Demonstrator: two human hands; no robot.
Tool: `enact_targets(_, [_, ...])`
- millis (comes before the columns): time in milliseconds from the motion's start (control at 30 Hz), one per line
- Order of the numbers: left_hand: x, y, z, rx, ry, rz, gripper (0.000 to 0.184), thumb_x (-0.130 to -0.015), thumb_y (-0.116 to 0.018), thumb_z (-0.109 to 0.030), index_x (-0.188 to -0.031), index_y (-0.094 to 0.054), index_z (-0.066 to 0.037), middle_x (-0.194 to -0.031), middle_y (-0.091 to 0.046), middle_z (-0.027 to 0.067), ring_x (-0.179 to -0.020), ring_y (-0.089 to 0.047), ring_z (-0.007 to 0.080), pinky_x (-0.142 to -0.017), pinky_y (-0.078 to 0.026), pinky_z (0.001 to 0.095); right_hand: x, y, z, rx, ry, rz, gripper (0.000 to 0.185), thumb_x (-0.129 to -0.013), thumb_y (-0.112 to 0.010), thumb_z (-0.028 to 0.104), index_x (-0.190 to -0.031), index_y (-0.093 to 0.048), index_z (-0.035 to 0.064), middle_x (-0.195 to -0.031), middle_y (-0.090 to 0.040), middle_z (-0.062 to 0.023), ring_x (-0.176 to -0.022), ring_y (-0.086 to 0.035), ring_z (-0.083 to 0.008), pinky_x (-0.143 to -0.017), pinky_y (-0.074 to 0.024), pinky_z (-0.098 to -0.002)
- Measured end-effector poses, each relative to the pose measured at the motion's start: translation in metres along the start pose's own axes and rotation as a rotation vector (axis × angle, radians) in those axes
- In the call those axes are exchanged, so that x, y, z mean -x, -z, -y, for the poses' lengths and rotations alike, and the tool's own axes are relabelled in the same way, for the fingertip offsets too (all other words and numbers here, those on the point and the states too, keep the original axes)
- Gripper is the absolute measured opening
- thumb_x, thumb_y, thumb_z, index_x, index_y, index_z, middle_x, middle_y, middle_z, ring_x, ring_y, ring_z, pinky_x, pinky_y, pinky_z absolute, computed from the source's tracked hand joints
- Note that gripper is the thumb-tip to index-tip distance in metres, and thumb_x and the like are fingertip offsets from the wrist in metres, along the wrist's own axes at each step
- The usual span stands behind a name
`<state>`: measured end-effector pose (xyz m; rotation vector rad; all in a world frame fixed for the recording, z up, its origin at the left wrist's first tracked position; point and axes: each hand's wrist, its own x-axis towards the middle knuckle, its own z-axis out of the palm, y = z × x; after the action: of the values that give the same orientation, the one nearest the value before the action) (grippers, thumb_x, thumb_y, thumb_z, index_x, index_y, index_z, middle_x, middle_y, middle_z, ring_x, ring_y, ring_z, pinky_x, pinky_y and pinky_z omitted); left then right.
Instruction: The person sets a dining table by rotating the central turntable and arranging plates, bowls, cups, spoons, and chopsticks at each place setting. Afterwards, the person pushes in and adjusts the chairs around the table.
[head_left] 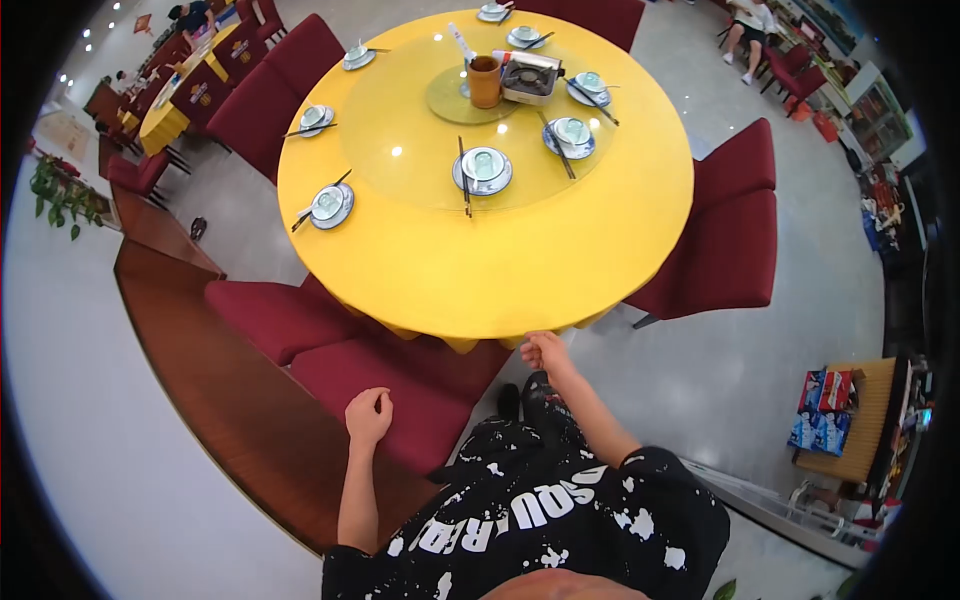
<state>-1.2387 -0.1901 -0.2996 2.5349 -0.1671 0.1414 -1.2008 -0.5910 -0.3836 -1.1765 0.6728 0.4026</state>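
My left hand hangs over the dark red chair seat, its fingers curled in and nothing visible in them. Close to the near edge of the round table with a yellow tablecloth is my right hand, its fingers also curled, and I see nothing held. Whether it touches the cloth I cannot tell. On the table stand several place settings, such as the nearest plate with a bowl and glass, with chopsticks alongside. A portable gas stove and a brown cylindrical holder stand farther back.
Dark red chairs, one at the right, surround the table. A brown wooden ledge and white wall run along my left. At the right, a small wooden stand carries blue and red packs. Other people sit in the background.
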Motion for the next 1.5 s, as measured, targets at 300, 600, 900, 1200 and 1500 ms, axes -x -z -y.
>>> enact_targets(300, [-0.079,-0.117,-0.006,0.509,0.736,-0.091,0.020,-0.097,-0.055,-0.012,-0.107,-0.069,0.000,-0.082,-0.068,0.0066,-0.071,-0.064,0.0138,-0.065,-0.051,0.0267,-0.173,-0.018,0.149,0.056,0.092,-0.027,0.029,-0.094,-0.053,0.016,-0.118,-0.060,0.0036,-0.092,-0.067,-0.0076,-0.074,-0.064,-0.0147,-0.063,-0.0487,-0.0281])
enact_targets(600, [-0.380,-0.286,-0.014,0.687,0.616,-0.187,0.026,-0.097,-0.056,-0.015,-0.116,-0.065,0.001,-0.098,-0.070,0.0103,-0.082,-0.066,0.0163,-0.075,-0.053,0.0283,-0.374,-0.034,0.240,0.267,0.322,-0.106,0.038,-0.093,-0.056,0.013,-0.128,-0.055,-0.0020,-0.088,-0.066,-0.0104,-0.067,-0.064,-0.0161,-0.057,-0.0508,-0.0278])
enact_targets(900, [-0.509,-0.309,-0.018,0.606,0.617,0.087,0.034,-0.095,-0.055,-0.017,-0.124,-0.063,-0.001,-0.097,-0.071,0.0133,-0.081,-0.068,0.0199,-0.076,-0.053,0.0332,-0.392,-0.036,0.303,0.481,0.225,0.116,0.037,-0.095,-0.057,0.010,-0.129,-0.055,-0.0027,-0.084,-0.068,-0.0146,-0.057,-0.069,-0.0205,-0.049,-0.0561,-0.0306])
enact_targets(1200, [-0.492,-0.309,-0.023,0.552,0.778,-0.021,0.028,-0.088,-0.062,-0.009,-0.114,-0.071,-0.006,-0.094,-0.073,0.0160,-0.080,-0.069,0.0243,-0.077,-0.056,0.0350,-0.385,-0.035,0.274,0.475,0.245,0.159,0.036,-0.095,-0.057,0.006,-0.128,-0.054,-0.0057,-0.077,-0.068,-0.0159,-0.055,-0.067,-0.0197,-0.049,-0.0553,-0.0307])
enact_targets(1500, [-0.396,-0.260,-0.022,0.415,0.858,-0.033,0.030,-0.084,-0.062,-0.006,-0.111,-0.074,-0.010,-0.100,-0.073,0.0177,-0.091,-0.071,0.0282,-0.083,-0.055,0.0365,-0.334,-0.051,0.155,0.498,0.285,0.116,0.034,-0.095,-0.057,0.004,-0.128,-0.053,-0.0060,-0.076,-0.065,-0.0129,-0.056,-0.067,-0.0176,-0.049,-0.0546,-0.0295])
